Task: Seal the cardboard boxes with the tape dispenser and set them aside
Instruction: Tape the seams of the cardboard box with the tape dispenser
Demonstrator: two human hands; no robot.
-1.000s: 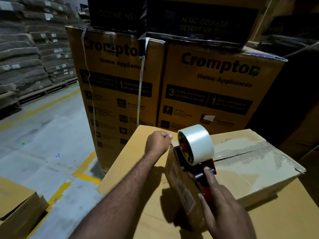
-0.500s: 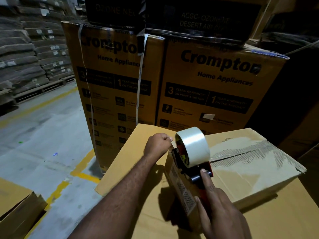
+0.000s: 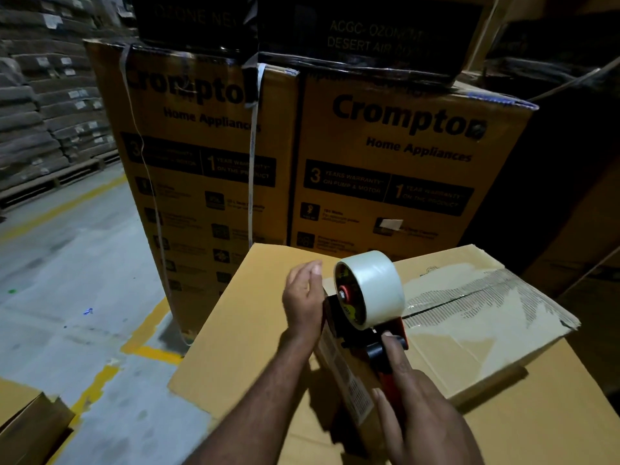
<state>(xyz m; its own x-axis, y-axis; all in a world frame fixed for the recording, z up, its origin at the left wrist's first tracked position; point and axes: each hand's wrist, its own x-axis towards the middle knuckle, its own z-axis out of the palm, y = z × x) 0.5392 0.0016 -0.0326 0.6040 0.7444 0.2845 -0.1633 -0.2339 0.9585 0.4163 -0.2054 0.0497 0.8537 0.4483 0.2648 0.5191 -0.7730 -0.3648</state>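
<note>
- Far left, on floor: small carton point(image 3: 30, 427), possibly set-aside spot.
- Behind: 2 Crompton cartons point(image 3: 402, 169), stacked stock.
- Centre: left hand point(image 3: 302, 298), fingers straight and together, flat beside left end of cardboard box point(image 3: 476, 317). Probably pins tape tail and braces box.
- Tape dispenser point(image 3: 367, 297) stands at that end's top edge, roll uppermost, in line with centre seam, ready for pull rightward.
- Right hand point(image 3: 419, 417) clamped round dispenser handle.
- Box rests on large carton point(image 3: 235, 337), toward its right edge. Old tape shows along seam.
</note>
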